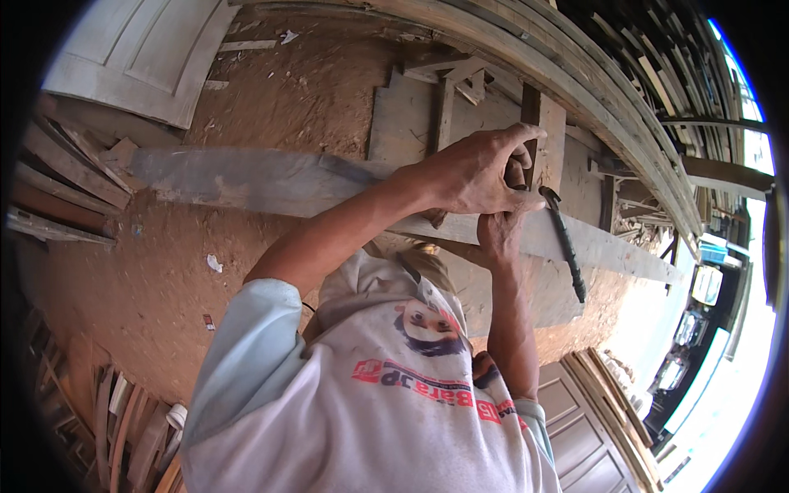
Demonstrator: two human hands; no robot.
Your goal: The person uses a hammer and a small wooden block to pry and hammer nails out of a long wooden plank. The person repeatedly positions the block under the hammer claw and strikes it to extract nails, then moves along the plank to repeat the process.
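A long grey plank point(271, 181) lies across the dirt floor in front of me. My left hand point(477, 172) reaches over it, fingers curled around the edge of a small upright wooden block point(549, 135) standing at the plank. My right hand point(501, 234) is tucked just beneath the left one, fingers closed against the plank; what it grips is hidden. A black-handled claw hammer point(567, 246) rests on the plank, its head right beside my right thumb and its handle pointing away to the lower right.
A flat board with wooden offcuts point(427, 107) lies beyond the plank. A white panelled door point(140, 57) is at the top left, a brown door point(583, 427) at the lower right. Stacked timber strips point(625, 90) curve along the right; loose planks point(57, 181) sit left.
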